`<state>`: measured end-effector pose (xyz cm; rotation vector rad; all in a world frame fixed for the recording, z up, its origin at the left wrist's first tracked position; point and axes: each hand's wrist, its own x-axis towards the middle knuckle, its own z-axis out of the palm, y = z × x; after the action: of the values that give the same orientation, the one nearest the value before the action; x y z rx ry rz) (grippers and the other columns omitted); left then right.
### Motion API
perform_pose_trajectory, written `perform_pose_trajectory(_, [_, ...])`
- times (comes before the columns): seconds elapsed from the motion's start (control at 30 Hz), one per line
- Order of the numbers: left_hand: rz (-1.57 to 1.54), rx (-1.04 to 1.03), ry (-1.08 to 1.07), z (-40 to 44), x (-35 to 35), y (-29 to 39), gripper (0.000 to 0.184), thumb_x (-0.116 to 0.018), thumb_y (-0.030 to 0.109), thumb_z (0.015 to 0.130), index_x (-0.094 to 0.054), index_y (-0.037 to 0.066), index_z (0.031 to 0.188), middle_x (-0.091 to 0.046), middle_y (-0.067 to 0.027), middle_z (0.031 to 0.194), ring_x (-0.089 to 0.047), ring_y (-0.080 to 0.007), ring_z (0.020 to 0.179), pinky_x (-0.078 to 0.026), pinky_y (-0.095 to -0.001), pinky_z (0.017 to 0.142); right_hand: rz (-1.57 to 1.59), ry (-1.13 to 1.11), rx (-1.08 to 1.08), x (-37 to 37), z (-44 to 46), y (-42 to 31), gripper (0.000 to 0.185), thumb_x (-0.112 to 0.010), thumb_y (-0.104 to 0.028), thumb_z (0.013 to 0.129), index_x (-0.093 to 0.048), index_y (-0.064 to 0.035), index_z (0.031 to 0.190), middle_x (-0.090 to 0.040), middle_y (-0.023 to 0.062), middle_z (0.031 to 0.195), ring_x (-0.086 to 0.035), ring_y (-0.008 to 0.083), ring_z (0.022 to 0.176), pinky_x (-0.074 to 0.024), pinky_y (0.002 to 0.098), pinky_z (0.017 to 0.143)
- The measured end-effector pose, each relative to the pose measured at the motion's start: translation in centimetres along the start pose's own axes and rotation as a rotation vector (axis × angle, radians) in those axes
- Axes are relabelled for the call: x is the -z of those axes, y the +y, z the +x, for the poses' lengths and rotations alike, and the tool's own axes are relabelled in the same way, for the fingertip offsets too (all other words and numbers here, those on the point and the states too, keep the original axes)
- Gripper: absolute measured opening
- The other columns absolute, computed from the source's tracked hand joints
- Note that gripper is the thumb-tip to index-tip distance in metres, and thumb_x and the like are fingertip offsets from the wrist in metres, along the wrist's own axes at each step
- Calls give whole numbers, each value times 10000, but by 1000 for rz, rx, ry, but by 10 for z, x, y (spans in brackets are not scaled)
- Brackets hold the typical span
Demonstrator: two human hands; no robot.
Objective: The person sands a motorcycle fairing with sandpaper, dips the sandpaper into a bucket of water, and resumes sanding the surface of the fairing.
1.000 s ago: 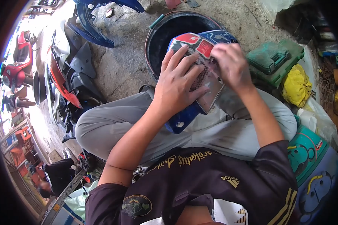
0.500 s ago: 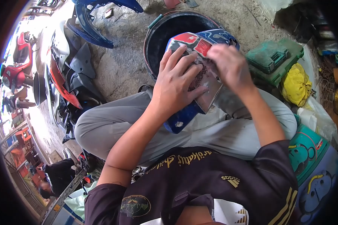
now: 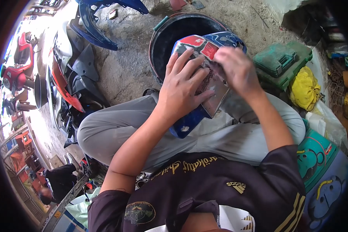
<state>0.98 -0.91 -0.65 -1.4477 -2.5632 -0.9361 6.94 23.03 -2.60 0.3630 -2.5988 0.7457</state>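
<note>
Head view: blue plastic panel with red patches and a scuffed grey-pink, partly dotted area sits centre to upper centre of frame. It runs diagonally, upper end over the large black tub, lower end above the lap in grey trousers.

Left hand: palm down on the panel's left part, fingers spread and slightly bent, thumb out to the right. Open, pressed flat, not closed round anything.

Right hand: at the panel's right side, fingers bent, tips by the red patch. Motion-blurred; can't tell how far closed or whether anything is under the fingers.

Around: dark blue plastic fairing on concrete floor, upper left. Red, white and black bodywork parts left of the lap. Green plastic case and yellow bundled bag right of the right hand. Teal box with cartoon print, lower right. Red motorbike far left; another person in dark clothes, lower left
</note>
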Motion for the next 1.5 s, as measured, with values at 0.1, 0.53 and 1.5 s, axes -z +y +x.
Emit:
perform_pose_trajectory(0.1, [-7, 2, 5, -1, 2, -1, 598, -958, 369, 730, -778, 95, 1231, -663, -125, 1469, -490, -416, 1525, -321, -618, 1308, -8, -10, -4, -1, 1, -3, 231, -629, -38, 954, -754, -46, 1148, -740, 138, 1225, -704, 365, 1065, -590, 461, 947])
perform_pose_trajectory(0.53, [-26, 12, -2, 1, 2, 1, 553, -961, 356, 733, -779, 97, 1186, -652, -140, 1481, -502, -426, 1513, -321, -619, 1310, -24, -7, 42, -1, -3, -23, 228, -647, -64, 968, -765, -38, 1161, -772, 139, 1254, -752, 355, 1070, -625, 453, 937])
perform_pose_trajectory(1.5, [-13, 93, 33, -7, 0, 10, 564, -964, 355, 743, -758, 101, 1202, -565, -191, 1603, -429, -486, 1569, -322, -643, 1298, -9, 83, -127, -13, -5, 11, 222, -650, -46, 972, -762, -49, 1164, -773, 155, 1237, -749, 362, 1151, -606, 468, 1013])
